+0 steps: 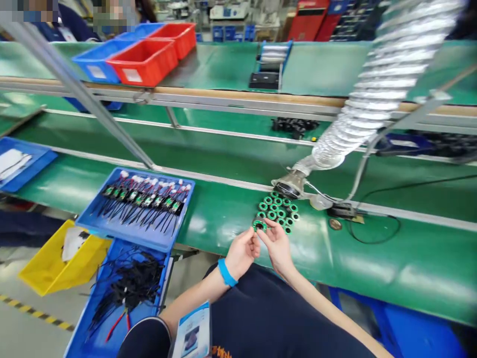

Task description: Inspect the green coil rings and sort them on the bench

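Observation:
A small green ring-shaped part [260, 226] with a dark centre is held up between my two hands, over the front of the bench. My left hand [242, 251], with a blue band on its wrist, is closed with thumb and fingertips at the part's left edge. On the other side my right hand [279, 244] pinches it between thumb and fingers. Just beyond the hands, several similar green rings [272, 215] lie grouped on the green mat. Fine detail on the held part is too small to make out.
A fume nozzle [289, 186] on a silver duct [380, 94] hangs over the rings. At left are a blue tray [182, 199] of wired boards, a yellow bin [48, 266] and a lower blue tray [143, 311] with black pieces and red-handled pliers [118, 323].

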The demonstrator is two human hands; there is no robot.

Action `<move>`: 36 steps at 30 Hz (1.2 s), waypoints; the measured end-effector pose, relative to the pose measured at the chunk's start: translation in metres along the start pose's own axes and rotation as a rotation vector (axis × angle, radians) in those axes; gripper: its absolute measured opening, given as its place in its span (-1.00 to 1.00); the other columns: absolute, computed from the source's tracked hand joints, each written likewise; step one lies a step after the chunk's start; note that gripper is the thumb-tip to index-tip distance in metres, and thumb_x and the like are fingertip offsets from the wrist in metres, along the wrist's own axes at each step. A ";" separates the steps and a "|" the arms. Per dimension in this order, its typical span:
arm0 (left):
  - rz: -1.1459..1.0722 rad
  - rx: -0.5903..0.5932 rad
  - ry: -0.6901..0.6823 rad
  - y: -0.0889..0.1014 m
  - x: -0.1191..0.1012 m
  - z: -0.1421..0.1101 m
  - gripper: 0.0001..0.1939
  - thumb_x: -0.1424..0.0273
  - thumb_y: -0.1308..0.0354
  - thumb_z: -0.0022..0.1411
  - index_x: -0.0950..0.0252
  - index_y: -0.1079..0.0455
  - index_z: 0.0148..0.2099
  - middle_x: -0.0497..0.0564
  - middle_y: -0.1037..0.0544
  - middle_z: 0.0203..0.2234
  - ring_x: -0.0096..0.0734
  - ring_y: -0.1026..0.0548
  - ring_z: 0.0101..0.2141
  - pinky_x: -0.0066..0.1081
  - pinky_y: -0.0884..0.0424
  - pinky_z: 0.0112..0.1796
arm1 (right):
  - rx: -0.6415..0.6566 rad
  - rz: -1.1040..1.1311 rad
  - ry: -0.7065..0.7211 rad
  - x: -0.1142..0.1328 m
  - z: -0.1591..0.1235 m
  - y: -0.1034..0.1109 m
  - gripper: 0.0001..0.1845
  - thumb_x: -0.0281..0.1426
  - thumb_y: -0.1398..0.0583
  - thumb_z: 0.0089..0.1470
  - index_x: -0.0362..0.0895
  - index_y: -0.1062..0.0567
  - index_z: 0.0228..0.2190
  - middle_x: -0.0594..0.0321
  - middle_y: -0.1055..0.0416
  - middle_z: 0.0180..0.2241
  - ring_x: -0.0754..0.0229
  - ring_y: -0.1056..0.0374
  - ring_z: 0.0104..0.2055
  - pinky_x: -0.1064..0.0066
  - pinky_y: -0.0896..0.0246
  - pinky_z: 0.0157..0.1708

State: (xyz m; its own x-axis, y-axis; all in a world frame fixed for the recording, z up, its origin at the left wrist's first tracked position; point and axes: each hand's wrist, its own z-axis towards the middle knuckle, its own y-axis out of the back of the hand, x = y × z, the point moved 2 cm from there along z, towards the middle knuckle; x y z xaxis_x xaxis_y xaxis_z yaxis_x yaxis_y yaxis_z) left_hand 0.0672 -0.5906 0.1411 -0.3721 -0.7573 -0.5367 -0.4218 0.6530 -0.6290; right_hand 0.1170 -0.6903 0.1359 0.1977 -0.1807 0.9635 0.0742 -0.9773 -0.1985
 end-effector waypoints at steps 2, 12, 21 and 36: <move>0.038 0.077 -0.025 -0.002 0.003 0.005 -0.54 -0.01 -0.17 0.21 0.34 -0.27 -0.34 -0.14 -0.34 -0.62 -0.64 -0.29 -0.67 -0.58 -0.19 -0.62 | -0.006 0.036 -0.059 -0.001 0.000 0.000 -0.44 -0.24 -0.41 -0.15 -0.12 -0.40 -0.12 0.09 -0.44 -0.05 0.09 -0.38 0.02 0.17 -0.22 0.13; 1.115 -0.035 -0.237 0.046 0.013 0.058 -0.33 -0.13 0.33 0.33 0.35 -0.30 -0.28 0.00 -0.43 -0.56 -0.49 -0.41 -0.60 -0.49 -0.35 -0.55 | -0.040 0.235 -0.401 -0.044 0.011 0.029 -0.50 -0.23 -0.45 -0.25 -0.18 -0.46 -0.27 0.12 -0.51 -0.26 0.09 -0.46 -0.21 0.24 -0.43 -0.14; 1.738 0.191 -0.387 0.084 0.024 0.122 -0.36 0.44 -0.31 0.03 0.22 -0.24 0.17 0.11 -0.26 0.13 -0.14 -0.24 0.14 -0.18 -0.16 0.17 | -0.414 0.030 -0.597 -0.133 0.012 0.110 -0.70 -0.38 -0.42 -0.16 -0.20 -0.42 -0.44 0.28 -0.41 -0.55 0.25 -0.38 -0.48 0.28 -0.47 -0.29; 1.906 0.269 -0.419 0.072 0.035 0.136 -0.55 0.37 -0.20 0.16 0.23 -0.26 0.11 0.05 -0.40 -0.01 -0.29 -0.42 -0.04 -0.34 -0.35 0.01 | -0.473 -0.169 -0.558 -0.138 0.044 0.133 -0.81 -0.35 -0.26 0.17 -0.25 -0.45 -0.27 0.31 -0.41 -0.44 0.32 -0.36 -0.47 0.42 -0.39 -0.41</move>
State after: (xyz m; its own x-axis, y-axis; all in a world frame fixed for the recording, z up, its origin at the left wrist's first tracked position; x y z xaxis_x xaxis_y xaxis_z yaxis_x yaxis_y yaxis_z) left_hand 0.1363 -0.5711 0.0008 0.0891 0.8275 -0.5543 0.3520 0.4945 0.7947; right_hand 0.1426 -0.7909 -0.0312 0.6961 -0.0640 0.7151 -0.2560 -0.9527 0.1640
